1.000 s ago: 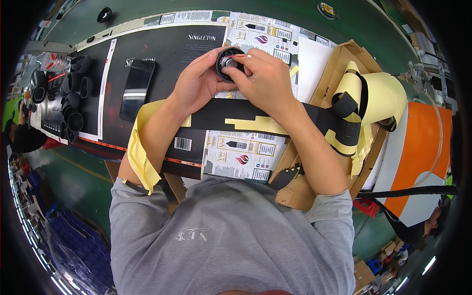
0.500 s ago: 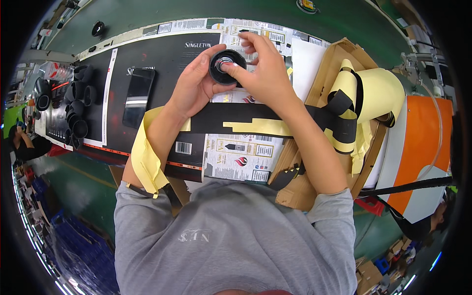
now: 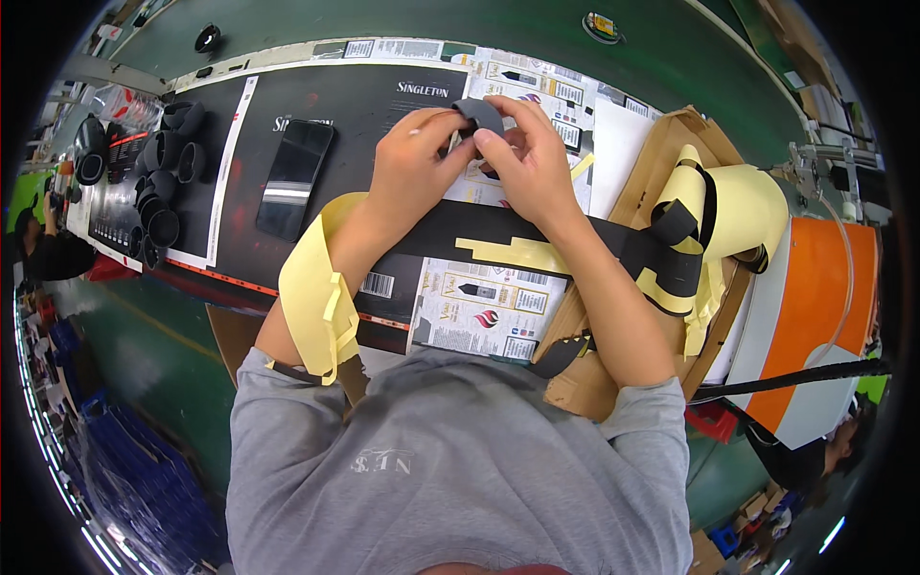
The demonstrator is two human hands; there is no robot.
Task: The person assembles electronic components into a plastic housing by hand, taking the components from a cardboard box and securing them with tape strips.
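Both hands hold a small black cup-shaped part (image 3: 482, 114) above the table. It is tilted, with its grey-black curved outside showing, and fingers cover much of it. My left hand (image 3: 414, 165) grips it from the left, fingertips at its rim. On the other side, my right hand (image 3: 533, 165) has its thumb and fingers pinched on the part. Below my hands a black foam strip (image 3: 436, 230) runs across the table, with pieces of yellow backing on it. A loose length of yellow backing paper (image 3: 316, 287) drapes over my left forearm.
A phone (image 3: 295, 180) lies left of my hands. Several black cup-shaped parts (image 3: 161, 225) cluster farther left. At right, a cardboard box (image 3: 623, 182) holds a yellow-backed roll (image 3: 743, 201); beside it stands an orange and white panel (image 3: 815, 287). One round black part (image 3: 207, 38) sits at the back.
The cup-shaped part has tipped from its open side facing up to its outer side showing. My left hand has turned over, its back now upward, and my right thumb has left the part's inside.
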